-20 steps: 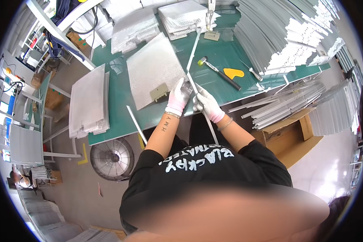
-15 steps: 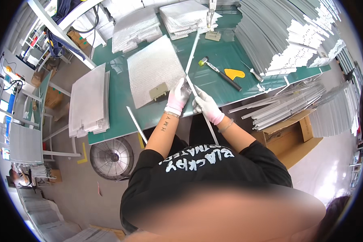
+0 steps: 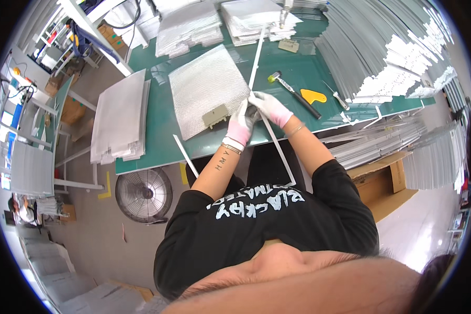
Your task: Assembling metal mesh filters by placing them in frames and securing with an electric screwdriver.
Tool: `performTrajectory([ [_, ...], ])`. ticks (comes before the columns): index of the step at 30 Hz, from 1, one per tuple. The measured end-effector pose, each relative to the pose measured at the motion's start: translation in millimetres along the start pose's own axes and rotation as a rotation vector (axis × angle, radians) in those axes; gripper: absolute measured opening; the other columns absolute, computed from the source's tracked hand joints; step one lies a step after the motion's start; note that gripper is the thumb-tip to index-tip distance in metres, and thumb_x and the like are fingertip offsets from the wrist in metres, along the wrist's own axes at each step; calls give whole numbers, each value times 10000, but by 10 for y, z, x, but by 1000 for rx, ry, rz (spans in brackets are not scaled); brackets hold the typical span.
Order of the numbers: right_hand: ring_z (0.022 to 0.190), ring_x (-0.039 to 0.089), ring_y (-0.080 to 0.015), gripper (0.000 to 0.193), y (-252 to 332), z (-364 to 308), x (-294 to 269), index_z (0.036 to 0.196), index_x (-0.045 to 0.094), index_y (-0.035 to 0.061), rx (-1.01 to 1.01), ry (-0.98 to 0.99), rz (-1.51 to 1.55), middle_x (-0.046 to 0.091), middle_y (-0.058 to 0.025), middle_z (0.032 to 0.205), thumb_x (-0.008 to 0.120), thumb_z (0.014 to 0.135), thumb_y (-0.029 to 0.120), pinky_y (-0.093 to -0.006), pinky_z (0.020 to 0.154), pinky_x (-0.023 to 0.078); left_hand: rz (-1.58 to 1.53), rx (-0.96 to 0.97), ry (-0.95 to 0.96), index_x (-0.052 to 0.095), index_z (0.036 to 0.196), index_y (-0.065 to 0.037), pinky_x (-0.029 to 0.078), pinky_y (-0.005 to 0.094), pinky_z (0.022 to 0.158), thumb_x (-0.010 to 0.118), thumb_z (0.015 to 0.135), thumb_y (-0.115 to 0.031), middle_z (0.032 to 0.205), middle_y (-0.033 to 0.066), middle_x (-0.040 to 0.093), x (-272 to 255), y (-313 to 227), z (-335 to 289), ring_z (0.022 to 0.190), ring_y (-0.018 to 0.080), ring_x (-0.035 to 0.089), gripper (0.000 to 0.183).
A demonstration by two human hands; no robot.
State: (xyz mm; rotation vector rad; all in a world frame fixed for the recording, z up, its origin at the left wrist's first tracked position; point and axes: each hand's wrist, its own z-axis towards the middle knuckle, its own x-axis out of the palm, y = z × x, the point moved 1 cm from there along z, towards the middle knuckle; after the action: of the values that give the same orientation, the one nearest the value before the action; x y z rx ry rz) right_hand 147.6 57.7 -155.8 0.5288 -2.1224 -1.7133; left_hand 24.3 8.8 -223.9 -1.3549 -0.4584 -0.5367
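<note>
A long, thin white frame strip [image 3: 257, 57] slants from the far side of the green table towards my body, with a bent end near my shirt. Both gloved hands meet on it at the table's front part. My right hand [image 3: 271, 109] has its fingers closed round the strip, beside the right corner of a silvery mesh sheet [image 3: 206, 86]. Just below, my left hand [image 3: 242, 124] is closed against the strip; a small dark area shows between the hands, its kind unclear. A grey-green notched block [image 3: 215, 116] lies on the mesh, left of my left hand.
Right of the strip lie a hammer [image 3: 298, 95], a yellow scraper [image 3: 313, 96] and a screwdriver [image 3: 340, 99]. Stacked mesh sheets [image 3: 121, 115] stand at the left, more at the back. Bundled strips [image 3: 356, 47] fill the right. A floor fan [image 3: 144, 194] stands below the table.
My right hand has moved up the strip, its fingers now near the mesh corner. My left hand has turned and sits slightly lower. The whole view has shifted a little.
</note>
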Motion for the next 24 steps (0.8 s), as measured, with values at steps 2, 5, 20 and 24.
performTrajectory([
  [2,667,604,-106,411,56,128,-48,1183,630,-5,-16,-15,-195,672,-42,903,655,950,332,-274,616,521,-553,-156,-24,473,1339,-12,455,444,1028,426,1066,-232,1317,134,544,132,-88,-187,1260,274,509,354],
  [5,646,569,-85,356,151,117,-64,1092,628,3,30,42,-214,626,-16,843,676,942,322,-268,608,516,-675,-517,-94,462,1391,-36,353,485,1126,452,1047,-387,1382,155,522,394,-499,-621,1319,314,471,492],
  [20,612,469,-68,215,64,142,327,948,496,67,77,164,105,481,19,755,642,976,223,-264,600,500,236,-435,499,485,1403,31,454,394,1073,672,962,-244,1298,174,618,317,-821,-725,1236,257,578,553],
  [24,596,456,-69,213,28,130,319,936,493,73,102,83,109,468,27,729,643,978,218,-273,594,498,704,-283,853,485,1429,-1,445,392,1074,748,888,-231,1304,159,622,568,-978,-657,1228,246,580,644],
])
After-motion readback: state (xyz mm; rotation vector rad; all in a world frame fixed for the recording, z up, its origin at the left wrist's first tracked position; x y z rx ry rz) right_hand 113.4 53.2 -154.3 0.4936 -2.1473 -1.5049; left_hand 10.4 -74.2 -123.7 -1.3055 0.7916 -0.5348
